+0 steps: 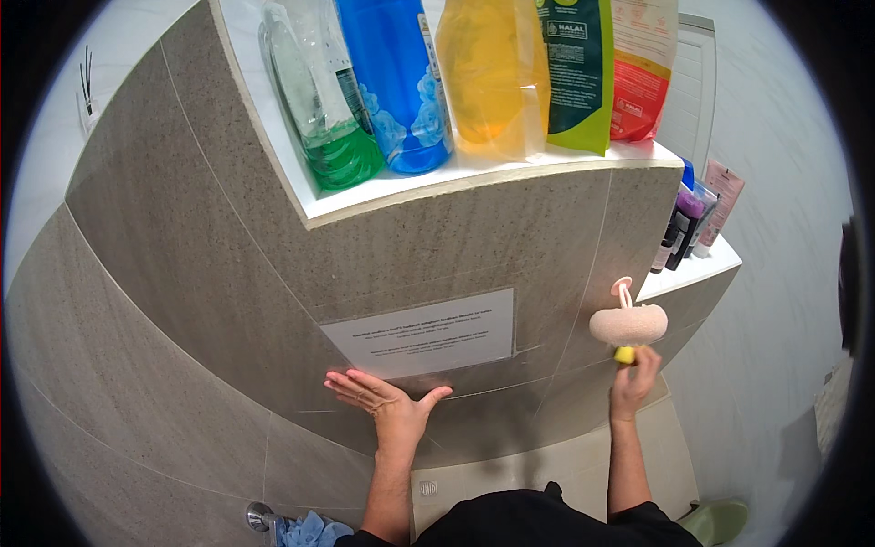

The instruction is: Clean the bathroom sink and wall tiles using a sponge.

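My left hand [396, 403] rests with spread fingers on the grey-brown tiled wall [444, 246], just under a laminated sheet [424, 335] that bears printed writing. Nothing is in that hand. Further right, my right hand [637, 383] grips a small yellow object [624, 354], perhaps a sponge, mostly covered by my fingers. Directly above it, a pale pink bath sponge [629, 325] hangs by its loop from a pink wall hook [621, 286]. Whether the yellow object touches the wall or the bath sponge, I cannot tell.
On the white ledge [478, 161] stand a green-liquid bottle [342, 154], a blue bottle [403, 89], a yellow-liquid pouch [492, 82] and two refill packs [581, 89]. Several tubes [690, 212] occupy a lower shelf [697, 270]. A blue bath puff [314, 530] hangs near a metal fitting [258, 516].
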`<state>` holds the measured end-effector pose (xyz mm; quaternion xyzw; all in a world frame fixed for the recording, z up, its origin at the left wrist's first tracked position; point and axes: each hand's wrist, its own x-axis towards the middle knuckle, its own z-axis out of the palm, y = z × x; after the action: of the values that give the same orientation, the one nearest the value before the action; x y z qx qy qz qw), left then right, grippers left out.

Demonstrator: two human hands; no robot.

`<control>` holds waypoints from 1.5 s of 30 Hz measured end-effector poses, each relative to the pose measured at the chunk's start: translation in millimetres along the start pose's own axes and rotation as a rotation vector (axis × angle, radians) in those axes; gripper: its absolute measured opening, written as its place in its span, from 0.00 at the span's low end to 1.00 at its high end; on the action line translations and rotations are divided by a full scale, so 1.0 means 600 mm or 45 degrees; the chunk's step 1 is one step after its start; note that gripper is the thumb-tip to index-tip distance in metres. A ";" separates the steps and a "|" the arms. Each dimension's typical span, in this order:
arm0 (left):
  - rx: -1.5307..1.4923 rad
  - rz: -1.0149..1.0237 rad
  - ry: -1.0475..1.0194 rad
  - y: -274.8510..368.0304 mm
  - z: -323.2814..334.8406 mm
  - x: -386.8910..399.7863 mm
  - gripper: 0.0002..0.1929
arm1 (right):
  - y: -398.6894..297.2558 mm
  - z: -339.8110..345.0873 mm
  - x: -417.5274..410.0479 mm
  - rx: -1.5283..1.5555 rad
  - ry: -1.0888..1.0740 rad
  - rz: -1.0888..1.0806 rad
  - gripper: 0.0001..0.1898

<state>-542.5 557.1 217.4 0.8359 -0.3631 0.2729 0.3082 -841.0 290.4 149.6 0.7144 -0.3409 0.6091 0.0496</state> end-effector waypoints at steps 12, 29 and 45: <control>0.009 0.042 -0.001 -0.008 0.000 0.001 0.88 | -0.094 0.039 -0.055 0.240 -0.024 0.351 0.16; 0.017 0.009 0.034 -0.010 -0.001 -0.001 0.87 | -0.116 0.061 -0.107 0.361 -0.333 -0.391 0.22; 0.044 0.044 0.048 -0.019 0.013 -0.003 0.86 | 0.038 0.037 -0.050 0.242 0.105 0.606 0.16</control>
<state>-533.1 558.8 207.5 0.8294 -0.3667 0.3002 0.2958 -835.8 275.3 108.8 0.5901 -0.4382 0.6616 -0.1487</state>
